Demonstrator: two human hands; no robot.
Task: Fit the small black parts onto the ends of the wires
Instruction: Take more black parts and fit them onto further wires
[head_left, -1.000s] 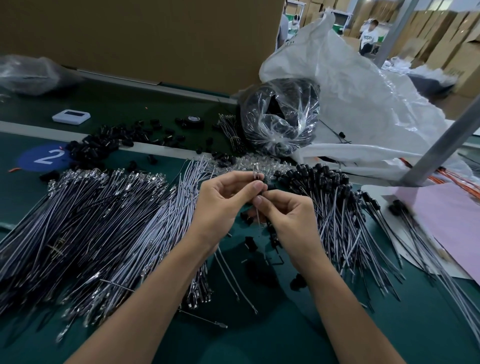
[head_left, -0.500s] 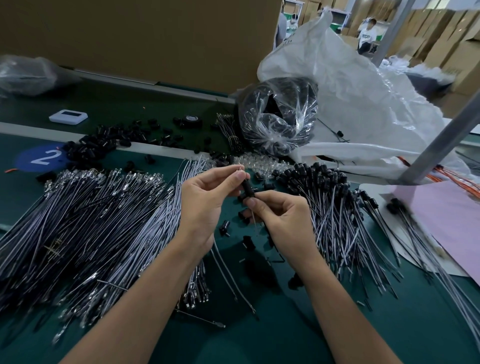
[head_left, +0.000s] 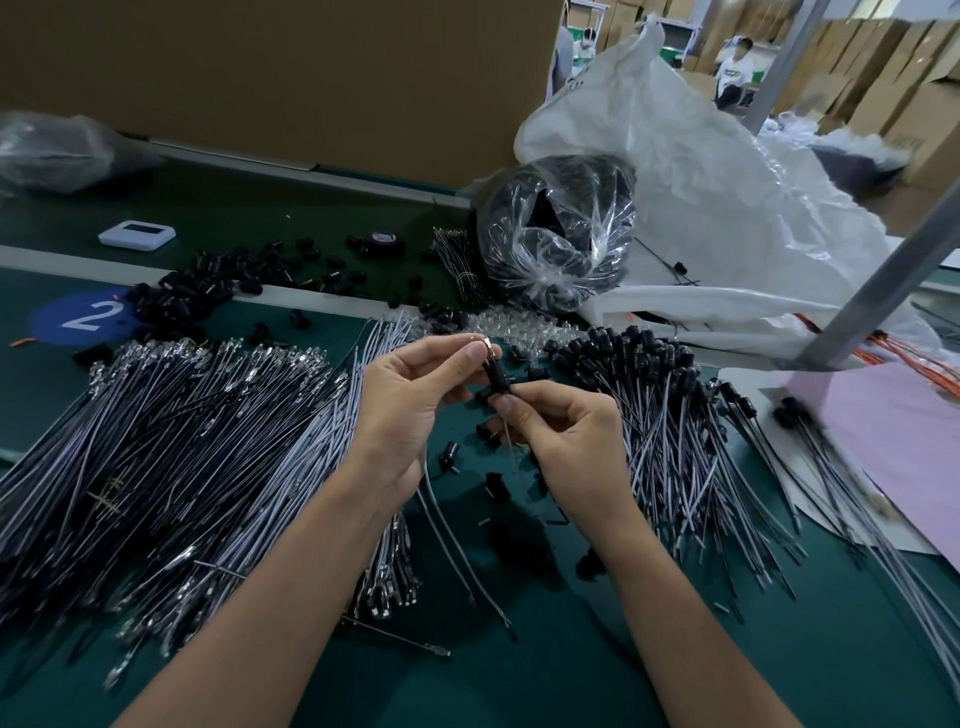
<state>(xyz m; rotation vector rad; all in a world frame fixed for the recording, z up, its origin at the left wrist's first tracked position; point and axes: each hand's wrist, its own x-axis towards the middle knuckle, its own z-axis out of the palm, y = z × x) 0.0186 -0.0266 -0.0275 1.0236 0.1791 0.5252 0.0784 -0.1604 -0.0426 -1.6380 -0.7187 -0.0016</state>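
Note:
My left hand (head_left: 410, 405) pinches the metal tip of a thin wire (head_left: 451, 535) between thumb and fingertips. A small black part (head_left: 497, 378) sits on that wire just below the tip. My right hand (head_left: 566, 447) pinches the lower end of the black part and the wire under it. Both hands hover above the green table (head_left: 571, 665). A large pile of bare wires (head_left: 171, 447) lies to the left. Wires with black parts fitted (head_left: 660, 395) are heaped to the right. Loose black parts (head_left: 493, 483) lie below my hands.
More loose black parts (head_left: 218, 280) spread at the back left near a blue "2" sticker (head_left: 83, 318). A clear bag of black parts (head_left: 558, 234) and a big white sack (head_left: 727, 208) stand behind. A grey post (head_left: 872, 270) and pink paper (head_left: 904, 431) are at the right.
The black part has appeared between my hands and slid along the wire. My left hand's pinch shifted left and up to the wire tip. The right hand stayed beneath it.

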